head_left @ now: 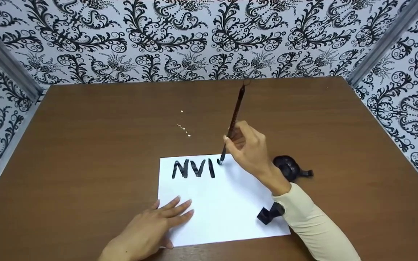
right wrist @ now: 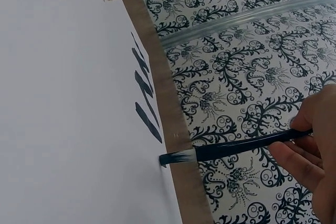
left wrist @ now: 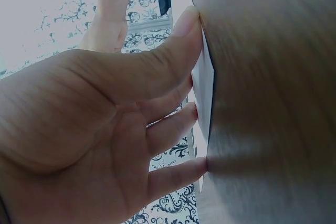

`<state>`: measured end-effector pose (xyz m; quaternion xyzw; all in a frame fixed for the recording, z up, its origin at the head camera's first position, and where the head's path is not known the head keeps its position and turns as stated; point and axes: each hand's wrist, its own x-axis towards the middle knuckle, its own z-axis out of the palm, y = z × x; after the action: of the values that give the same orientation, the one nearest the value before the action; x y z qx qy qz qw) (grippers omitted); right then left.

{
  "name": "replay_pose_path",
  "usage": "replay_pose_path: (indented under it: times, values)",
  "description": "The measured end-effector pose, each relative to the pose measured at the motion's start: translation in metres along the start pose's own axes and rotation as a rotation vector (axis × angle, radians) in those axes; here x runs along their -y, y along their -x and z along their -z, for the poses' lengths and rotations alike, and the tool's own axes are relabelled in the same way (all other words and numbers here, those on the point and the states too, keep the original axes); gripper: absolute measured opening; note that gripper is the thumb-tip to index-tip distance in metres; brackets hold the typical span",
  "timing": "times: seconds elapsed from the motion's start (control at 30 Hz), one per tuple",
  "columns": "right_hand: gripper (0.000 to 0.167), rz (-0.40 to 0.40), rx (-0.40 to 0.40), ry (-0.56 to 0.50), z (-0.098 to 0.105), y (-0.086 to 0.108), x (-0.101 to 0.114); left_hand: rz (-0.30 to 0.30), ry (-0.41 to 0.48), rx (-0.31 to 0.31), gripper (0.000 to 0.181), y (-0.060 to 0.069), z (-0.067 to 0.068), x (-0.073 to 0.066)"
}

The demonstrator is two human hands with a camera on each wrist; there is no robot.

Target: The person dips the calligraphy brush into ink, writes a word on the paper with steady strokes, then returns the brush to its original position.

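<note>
My right hand (head_left: 249,148) pinches a dark calligraphy brush (head_left: 235,112) between thumb and fingers, handle pointing up. In the right wrist view, the inked tip of the brush (right wrist: 181,157) touches the white paper (right wrist: 68,103) near its top edge. Black painted strokes (head_left: 194,169) like "NVI" run along the top of the sheet (head_left: 216,203), with a short fresh mark under the brush. My left hand (head_left: 151,226) rests on the lower left of the paper with fingers spread. The left wrist view shows its thumb (left wrist: 181,40) at the paper's edge.
A small black ink dish with a spout (head_left: 290,168) stands right of the paper, partly behind my right forearm. A black block-like piece (head_left: 265,216) lies on the lower right of the sheet. Pale specks (head_left: 183,128) dot the brown table (head_left: 85,145). Patterned panels surround it.
</note>
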<state>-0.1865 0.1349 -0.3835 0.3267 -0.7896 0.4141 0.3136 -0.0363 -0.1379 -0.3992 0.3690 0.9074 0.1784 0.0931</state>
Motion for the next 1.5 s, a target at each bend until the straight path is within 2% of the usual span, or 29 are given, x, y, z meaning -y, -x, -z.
replay_pose_path:
  times: [0.6, 1.03, 1.33, 1.5]
  values:
    - [0.016, -0.005, 0.068, -0.049, 0.002, -0.003, 0.009, 0.019, -0.001, 0.011, 0.076, -0.001, 0.001, -0.002]
    - [0.017, -0.025, 0.15, -0.023, 0.006, -0.002, 0.018, 0.034, 0.016, 0.024, 0.077, -0.002, 0.001, -0.003]
    - [0.019, -0.007, 0.19, -0.045, 0.005, -0.002, 0.022, -0.018, -0.018, -0.017, 0.078, -0.001, -0.002, 0.0]
    - [0.017, -0.004, 0.171, -0.05, 0.01, -0.005, 0.024, -0.001, -0.003, 0.0, 0.078, -0.001, -0.002, 0.0]
